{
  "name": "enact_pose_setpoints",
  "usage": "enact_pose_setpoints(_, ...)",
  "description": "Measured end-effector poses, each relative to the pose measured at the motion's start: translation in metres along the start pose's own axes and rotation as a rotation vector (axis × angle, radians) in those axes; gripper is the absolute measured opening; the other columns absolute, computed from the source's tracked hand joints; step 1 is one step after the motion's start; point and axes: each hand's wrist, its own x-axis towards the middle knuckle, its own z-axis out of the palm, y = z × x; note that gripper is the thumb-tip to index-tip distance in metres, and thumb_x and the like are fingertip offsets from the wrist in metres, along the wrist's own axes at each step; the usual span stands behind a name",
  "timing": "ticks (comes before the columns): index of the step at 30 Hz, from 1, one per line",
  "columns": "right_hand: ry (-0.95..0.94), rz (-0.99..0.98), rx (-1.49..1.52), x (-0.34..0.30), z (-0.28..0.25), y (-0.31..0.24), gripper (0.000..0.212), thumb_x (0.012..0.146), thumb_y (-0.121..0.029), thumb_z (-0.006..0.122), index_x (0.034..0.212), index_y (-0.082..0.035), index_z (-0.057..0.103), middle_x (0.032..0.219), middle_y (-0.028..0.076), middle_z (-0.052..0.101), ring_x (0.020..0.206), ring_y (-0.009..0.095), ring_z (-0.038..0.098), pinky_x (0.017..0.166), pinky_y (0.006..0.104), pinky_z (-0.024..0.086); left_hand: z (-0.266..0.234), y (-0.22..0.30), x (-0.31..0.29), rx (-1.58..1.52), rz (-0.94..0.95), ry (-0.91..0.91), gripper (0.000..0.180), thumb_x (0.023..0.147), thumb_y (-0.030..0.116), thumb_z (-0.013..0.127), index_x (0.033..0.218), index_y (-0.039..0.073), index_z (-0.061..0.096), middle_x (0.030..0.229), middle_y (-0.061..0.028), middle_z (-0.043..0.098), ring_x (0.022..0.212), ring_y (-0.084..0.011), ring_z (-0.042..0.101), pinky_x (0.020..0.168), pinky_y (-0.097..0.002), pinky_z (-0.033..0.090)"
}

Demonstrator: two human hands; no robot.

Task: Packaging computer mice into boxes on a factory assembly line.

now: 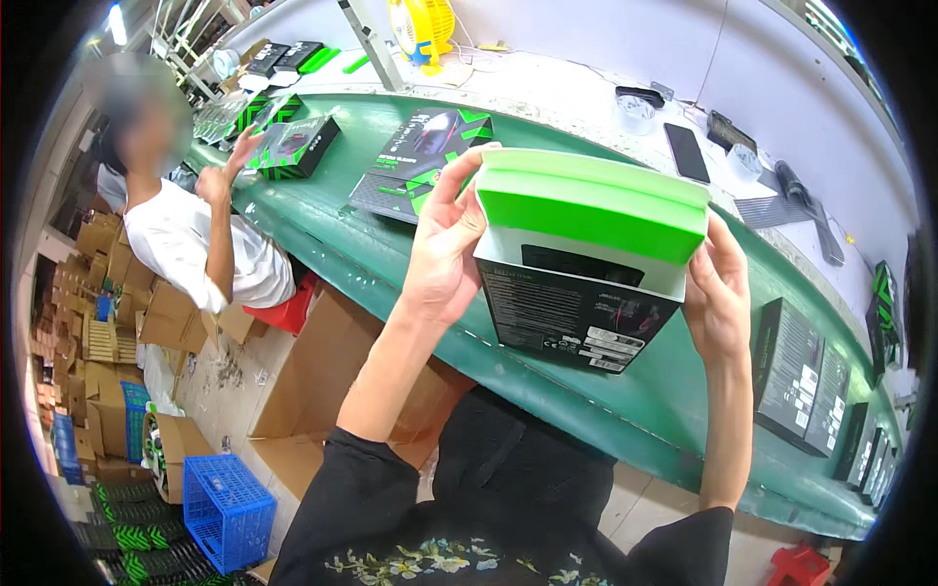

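Between my two hands is a black carton [567,311] with a bright green inner flap, tilted so that its opened end faces me. The green flap [591,220] stands up along the far side of the opening, and something dark shows inside. My left hand [451,239] grips the carton's left edge, fingers behind the flap and thumb in front. At the right edge, my right hand [718,283] holds it the same way, its fingertips partly hidden. The carton is above a green belt [664,420].
Black-and-green boxes [430,156] lie farther left along the belt, and dark cartons [801,376] lie to the right. A co-worker in a white shirt [210,234] sits at left. Behind are a phone [687,152] and a yellow fan [422,29]. A cardboard box [322,391] stands below.
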Motion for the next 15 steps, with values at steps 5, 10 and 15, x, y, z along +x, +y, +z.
enact_pose_setpoints(5,-0.033,0.084,-0.037,-0.017,-0.005,-0.004,0.049,0.09,-0.016,0.066,0.133,0.003,0.052,0.133,0.019,0.056,0.126,0.027,0.051,0.107,0.0396,0.037,-0.011,0.0,-0.014,-0.077,0.019,-0.135,0.033,0.093,0.011,0.063,0.123,0.004,0.054,0.117,-0.0126,0.061,0.113,-0.022,0.057,0.098,-0.0348,0.046)
enact_pose_setpoints(10,-0.184,0.019,0.006,-0.018,-0.017,0.003,0.029,0.091,-0.017,0.062,0.118,-0.007,0.068,0.134,0.026,0.053,0.128,0.038,0.049,0.11,0.0497,0.033,-0.009,-0.017,-0.019,-0.019,0.129,-0.209,0.009,0.094,0.01,0.061,0.099,0.003,0.059,0.11,-0.0175,0.062,0.115,-0.0297,0.056,0.102,-0.0415,0.042)
enact_pose_setpoints(15,-0.258,0.006,-0.168,-0.028,-0.022,-0.013,0.03,0.086,-0.025,0.064,0.104,-0.003,0.074,0.132,0.032,0.052,0.125,0.043,0.05,0.107,0.0506,0.034,-0.019,-0.004,-0.031,0.284,0.191,-0.337,0.017,0.092,0.01,0.05,0.081,0.007,0.063,0.108,-0.0245,0.056,0.117,-0.0437,0.053,0.102,-0.0521,0.038)
